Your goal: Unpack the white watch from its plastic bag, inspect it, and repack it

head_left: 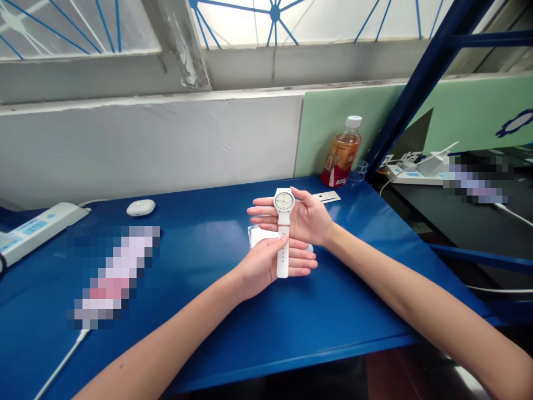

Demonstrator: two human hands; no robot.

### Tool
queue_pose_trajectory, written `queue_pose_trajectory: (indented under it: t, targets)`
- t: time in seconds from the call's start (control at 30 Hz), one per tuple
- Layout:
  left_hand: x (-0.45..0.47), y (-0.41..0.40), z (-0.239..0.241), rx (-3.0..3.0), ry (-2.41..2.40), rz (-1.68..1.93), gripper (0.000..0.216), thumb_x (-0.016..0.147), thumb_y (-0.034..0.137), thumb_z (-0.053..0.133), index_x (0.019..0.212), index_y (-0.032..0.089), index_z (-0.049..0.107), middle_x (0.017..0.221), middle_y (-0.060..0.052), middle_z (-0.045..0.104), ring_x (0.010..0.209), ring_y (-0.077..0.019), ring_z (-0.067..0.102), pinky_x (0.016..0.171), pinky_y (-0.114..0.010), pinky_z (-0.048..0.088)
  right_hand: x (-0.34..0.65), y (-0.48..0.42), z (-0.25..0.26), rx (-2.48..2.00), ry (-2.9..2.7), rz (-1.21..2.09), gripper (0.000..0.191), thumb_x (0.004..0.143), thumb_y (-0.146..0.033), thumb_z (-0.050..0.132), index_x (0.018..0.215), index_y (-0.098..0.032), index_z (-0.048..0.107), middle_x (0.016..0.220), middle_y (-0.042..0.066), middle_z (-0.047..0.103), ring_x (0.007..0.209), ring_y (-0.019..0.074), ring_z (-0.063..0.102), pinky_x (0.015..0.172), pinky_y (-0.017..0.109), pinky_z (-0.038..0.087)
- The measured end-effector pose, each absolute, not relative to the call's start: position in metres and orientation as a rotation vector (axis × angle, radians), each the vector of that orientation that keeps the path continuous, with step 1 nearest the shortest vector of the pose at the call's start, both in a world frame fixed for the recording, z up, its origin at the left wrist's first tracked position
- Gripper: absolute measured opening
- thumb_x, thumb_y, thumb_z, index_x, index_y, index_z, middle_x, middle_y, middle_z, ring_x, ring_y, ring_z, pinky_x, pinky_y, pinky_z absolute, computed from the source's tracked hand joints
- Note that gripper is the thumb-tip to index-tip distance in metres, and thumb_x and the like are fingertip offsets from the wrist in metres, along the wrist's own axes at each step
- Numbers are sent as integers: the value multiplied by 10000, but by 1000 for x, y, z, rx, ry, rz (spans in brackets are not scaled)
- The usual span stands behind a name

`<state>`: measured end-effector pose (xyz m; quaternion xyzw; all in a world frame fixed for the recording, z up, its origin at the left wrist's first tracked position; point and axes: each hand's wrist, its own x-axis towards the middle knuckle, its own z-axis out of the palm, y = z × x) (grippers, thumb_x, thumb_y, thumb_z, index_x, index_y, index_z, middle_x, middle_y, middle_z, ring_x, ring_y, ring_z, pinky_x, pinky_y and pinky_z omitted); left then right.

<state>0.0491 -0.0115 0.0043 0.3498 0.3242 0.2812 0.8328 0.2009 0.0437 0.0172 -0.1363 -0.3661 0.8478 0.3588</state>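
Observation:
A white wristwatch with a round pale dial lies across both of my palms, its strap running straight down toward me. My left hand has its palm up under the lower strap, with the thumb pressed on top of it. Behind it, my right hand supports the watch case on outstretched fingers, the thumb at the case's upper right edge. Beneath the hands, partly covered by them, is a flat white item on the blue desk; its kind cannot be made out.
A drink bottle with a white cap stands at the back by a small clear cup. A white strip lies behind my right hand. On the left are an earbud case, a power strip and a blurred device on a white cable.

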Motion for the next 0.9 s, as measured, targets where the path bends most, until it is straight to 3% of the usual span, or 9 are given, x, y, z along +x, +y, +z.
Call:
queue_pose_trajectory:
  t: [0.23,0.43,0.53,0.67,0.8,0.9]
  targets:
    - [50,-10,5,738,679,597,367,999,386,551,986,49,698,939,-184,760,848,-246,757,795,-357,594,204,45,15,-365,-913,2170,547,1000,-430,267,1179,-98,665,1134,121,742,1069,217,690,1046,386,457]
    - [51,-16,2,957,721,887,349,834,383,787,1032,125,661,832,-68,754,753,-190,738,771,-324,581,201,48,13,-472,-781,1905,176,922,-362,627,880,-200,681,734,-5,716,816,154,725,848,296,556]
    - [53,-19,1,973,723,844,406,857,480,736,1009,109,672,794,-78,743,707,-199,735,746,-337,575,197,47,11,-505,-784,1854,228,804,-379,783,764,-215,630,627,-44,677,705,136,720,745,257,568]
    - [54,-21,2,941,660,710,478,878,525,690,1047,78,674,823,-127,753,723,-231,746,752,-363,571,197,45,8,-433,-891,1890,293,728,-450,836,789,-220,665,801,-14,757,833,157,742,831,296,571]
    - [53,-21,3,928,625,620,489,883,514,689,1062,59,681,858,-153,761,760,-242,754,771,-365,574,202,43,7,-254,-1086,2051,335,858,-431,721,1110,-210,710,1175,59,738,1118,218,687,1045,404,479]
    - [53,-21,3,921,651,604,493,885,514,687,1065,56,676,852,-149,760,760,-240,754,772,-362,577,205,44,10,-204,-1148,2084,335,904,-305,660,1219,-191,677,1261,75,705,1207,221,640,1098,404,433]
